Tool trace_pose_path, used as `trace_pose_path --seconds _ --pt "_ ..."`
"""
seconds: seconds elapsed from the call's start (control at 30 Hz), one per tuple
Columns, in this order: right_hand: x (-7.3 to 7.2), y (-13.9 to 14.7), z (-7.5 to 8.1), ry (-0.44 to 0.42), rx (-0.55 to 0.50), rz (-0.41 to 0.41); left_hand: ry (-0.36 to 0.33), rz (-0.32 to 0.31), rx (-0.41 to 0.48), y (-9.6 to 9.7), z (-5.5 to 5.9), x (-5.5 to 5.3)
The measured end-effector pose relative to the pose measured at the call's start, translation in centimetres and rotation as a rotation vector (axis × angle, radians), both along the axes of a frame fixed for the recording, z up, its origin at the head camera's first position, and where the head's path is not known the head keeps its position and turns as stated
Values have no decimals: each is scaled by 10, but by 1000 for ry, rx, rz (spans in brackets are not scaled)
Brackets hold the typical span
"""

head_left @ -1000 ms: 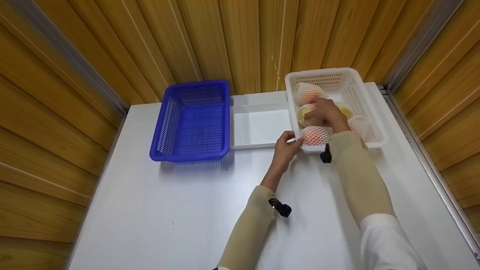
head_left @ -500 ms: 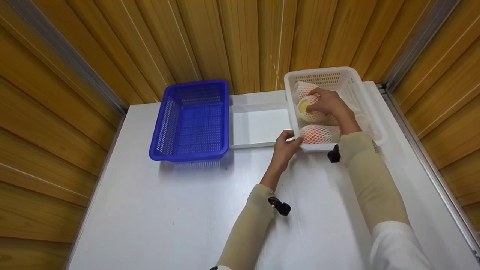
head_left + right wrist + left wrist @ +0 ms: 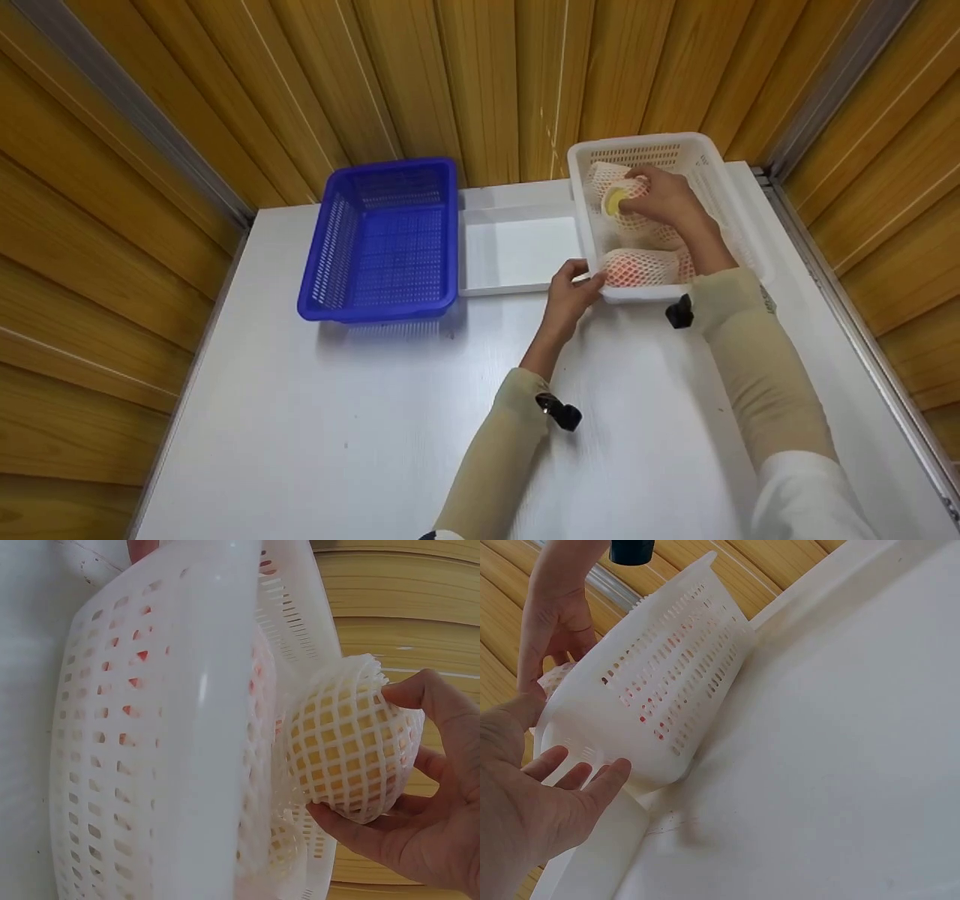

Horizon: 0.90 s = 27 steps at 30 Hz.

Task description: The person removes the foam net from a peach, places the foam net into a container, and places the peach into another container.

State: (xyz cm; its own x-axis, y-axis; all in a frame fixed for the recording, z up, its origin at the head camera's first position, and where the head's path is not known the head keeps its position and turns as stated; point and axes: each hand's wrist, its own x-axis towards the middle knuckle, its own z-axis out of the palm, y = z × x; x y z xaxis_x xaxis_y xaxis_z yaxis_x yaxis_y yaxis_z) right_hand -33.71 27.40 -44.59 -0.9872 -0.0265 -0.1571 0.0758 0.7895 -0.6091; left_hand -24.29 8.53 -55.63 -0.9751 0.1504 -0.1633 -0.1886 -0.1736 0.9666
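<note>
A yellow fruit in a white foam net [image 3: 341,746] is pinched between the thumb and fingers of my right hand [image 3: 667,199]. In the right wrist view it is raised to the rim of the white basket [image 3: 649,292]. Other netted fruits lie in that basket: a reddish one [image 3: 637,268] at the front and another reddish one [image 3: 606,177] at the back left. My right hand and forearm partly hide the rest. My left hand [image 3: 570,298] grips the basket's front left corner, thumb at the rim, fingers against the outer wall [image 3: 544,795].
A blue basket [image 3: 401,259] stands at the left of the white table [image 3: 322,420]. Between the two baskets sits a shallow white tray [image 3: 517,251]. Wood-panelled walls [image 3: 495,97] close off the back and both sides.
My right hand has taken hold of the yellow netted fruit and lifted it up and slightly back from among the others. My left hand has stayed at the basket corner.
</note>
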Motion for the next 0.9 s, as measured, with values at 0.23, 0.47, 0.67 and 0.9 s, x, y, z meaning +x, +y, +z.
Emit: trace_pose_path --seconds 0.23,0.47,0.67,0.9 --pt "7 3 4 6 -30 -36 9 -2 -5 2 0 1" --pt "12 1 9 46 -49 -51 19 -6 1 3 -1 0" --pt "16 -5 18 118 -49 -39 19 -18 -11 1 0 -2" --pt "24 -13 24 165 -52 -33 8 -30 -16 -2 1 -2"
